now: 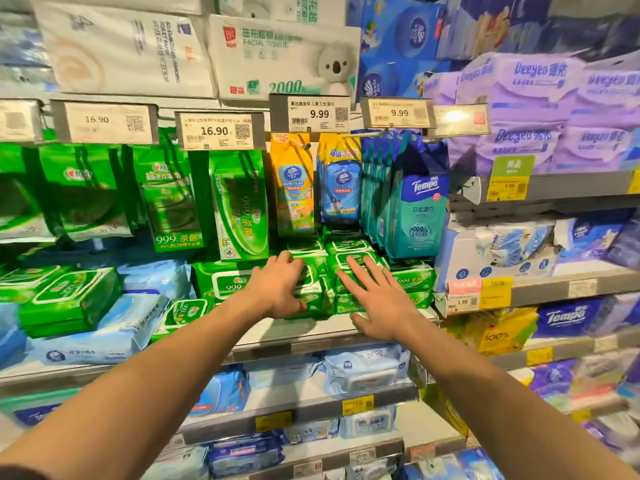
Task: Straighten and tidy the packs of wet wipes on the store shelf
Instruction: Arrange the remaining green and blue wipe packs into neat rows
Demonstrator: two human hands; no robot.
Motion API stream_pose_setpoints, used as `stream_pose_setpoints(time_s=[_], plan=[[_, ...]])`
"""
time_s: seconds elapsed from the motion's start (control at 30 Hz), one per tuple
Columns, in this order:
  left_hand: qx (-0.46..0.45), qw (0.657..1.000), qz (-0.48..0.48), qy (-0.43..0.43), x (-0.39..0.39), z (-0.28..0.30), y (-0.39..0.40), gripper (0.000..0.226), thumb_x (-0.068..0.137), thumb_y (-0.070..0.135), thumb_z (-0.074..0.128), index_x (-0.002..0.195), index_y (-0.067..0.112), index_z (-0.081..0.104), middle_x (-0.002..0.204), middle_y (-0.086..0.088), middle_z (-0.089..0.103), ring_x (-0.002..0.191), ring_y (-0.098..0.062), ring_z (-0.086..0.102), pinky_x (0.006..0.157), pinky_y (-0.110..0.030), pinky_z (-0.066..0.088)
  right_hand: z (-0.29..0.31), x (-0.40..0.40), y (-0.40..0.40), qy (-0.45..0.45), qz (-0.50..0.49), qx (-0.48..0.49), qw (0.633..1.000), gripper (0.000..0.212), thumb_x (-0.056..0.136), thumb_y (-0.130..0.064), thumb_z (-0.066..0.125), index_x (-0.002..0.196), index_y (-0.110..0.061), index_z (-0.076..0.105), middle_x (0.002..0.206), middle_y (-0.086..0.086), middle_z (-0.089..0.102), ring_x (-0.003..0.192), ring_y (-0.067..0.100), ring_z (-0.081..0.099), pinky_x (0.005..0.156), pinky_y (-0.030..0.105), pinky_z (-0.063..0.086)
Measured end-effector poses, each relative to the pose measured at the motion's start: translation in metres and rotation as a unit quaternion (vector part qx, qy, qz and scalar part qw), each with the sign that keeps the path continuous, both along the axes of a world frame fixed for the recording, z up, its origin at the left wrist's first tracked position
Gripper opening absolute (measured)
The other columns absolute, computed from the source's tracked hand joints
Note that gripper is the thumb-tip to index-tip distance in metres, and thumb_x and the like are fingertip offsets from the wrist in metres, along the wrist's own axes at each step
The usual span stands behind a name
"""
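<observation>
Store shelf, two hands, left and right, both flat-fingered on stacked green wipe packs.

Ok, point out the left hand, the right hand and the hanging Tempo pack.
left hand [277, 289]: head view, back of the hand.
right hand [377, 299]: head view, back of the hand.
Tempo pack [420, 216]: head view, teal front face.

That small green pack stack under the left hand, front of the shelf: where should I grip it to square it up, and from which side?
Grip the green pack stack by its two short side faces, coming straight in from the front. The packs lie flat with lids up, so the tops only offer a push. The left hand already rests on it; the right hand lies open over the neighbouring stack, probably free to take the other side.
</observation>
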State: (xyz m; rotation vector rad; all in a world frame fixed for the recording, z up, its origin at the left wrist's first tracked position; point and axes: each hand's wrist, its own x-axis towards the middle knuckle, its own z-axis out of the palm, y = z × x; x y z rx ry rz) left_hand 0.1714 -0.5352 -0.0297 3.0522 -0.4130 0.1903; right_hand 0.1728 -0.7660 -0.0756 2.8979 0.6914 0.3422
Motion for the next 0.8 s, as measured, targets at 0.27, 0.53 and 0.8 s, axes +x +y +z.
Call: stream_pose_setpoints(time_s=[0.27, 0.53, 0.8], plan=[[0.009, 1.000, -0.003, 0.013, 0.040, -0.001, -0.026, 0.086, 0.074, 0.039, 0.079, 0.142, 0.016, 0.032, 0.134, -0.009, 0.037, 0.129, -0.031, 0.036, 0.101, -0.053, 0.042, -0.008, -0.037, -0.046, 0.034, -0.020, 0.079, 0.996, 0.081, 0.093, -0.023, 0.046, 0.154, -0.032, -0.006, 0.160, -0.008, -0.021, 0.148, 0.021, -0.015, 0.119, 0.045, 0.008], [-0.052, 0.998, -0.034, 0.017, 0.066, -0.023, -0.030, 0.070, 0.083, 0.034, 0.070, 0.141, 0.013, 0.036, 0.147, -0.009, 0.036, 0.137, -0.030, 0.030, 0.108, -0.056, 0.036, -0.026, -0.043, -0.067, 0.066, -0.064, 0.123, 0.988, 0.083, 0.091, -0.026, 0.046, 0.153, -0.032, -0.009, 0.160, -0.010, -0.018, 0.148, 0.018, -0.011, 0.120, 0.040, 0.008], [0.005, 0.998, -0.045, 0.033, 0.061, -0.029, -0.037, 0.098, 0.076, 0.052, 0.074, 0.151, 0.022, 0.017, 0.160, -0.001, 0.014, 0.147, -0.030, 0.010, 0.110, -0.066, 0.027, -0.030, -0.038, -0.046, 0.112, -0.068, 0.147, 0.980, 0.084, 0.088, -0.019, 0.043, 0.154, -0.032, -0.007, 0.161, -0.010, -0.015, 0.148, 0.018, -0.011, 0.121, 0.043, 0.011]])
